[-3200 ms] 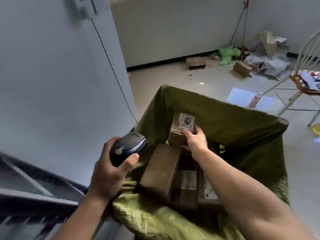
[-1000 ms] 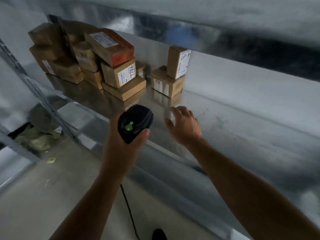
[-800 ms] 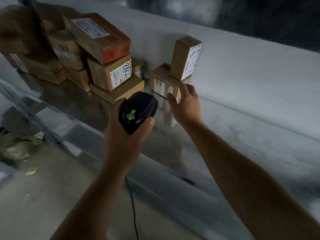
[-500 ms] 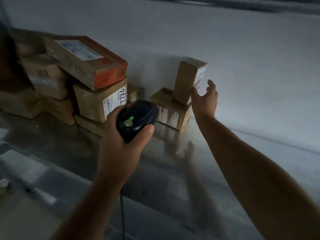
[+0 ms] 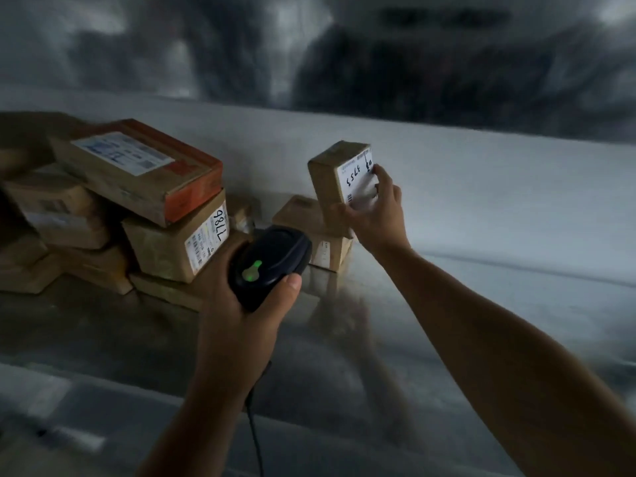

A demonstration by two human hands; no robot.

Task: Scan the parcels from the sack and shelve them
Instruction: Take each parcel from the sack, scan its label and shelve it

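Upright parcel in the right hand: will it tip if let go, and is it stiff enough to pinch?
Probably tippy: the upright parcel stands on end, tall and narrow, on a flat box. Likely stiff: its cardboard edges look square where the right hand grips it. Seemingly light, since one hand manages it.

Pale wall (image 5: 499, 187) at back w/ dark blurry patch (image 5: 430, 74) above (unclear what).

Single head-worn wide-angle view, facing forward and slightly down onto a metal shelf (image 5: 499, 304), close in
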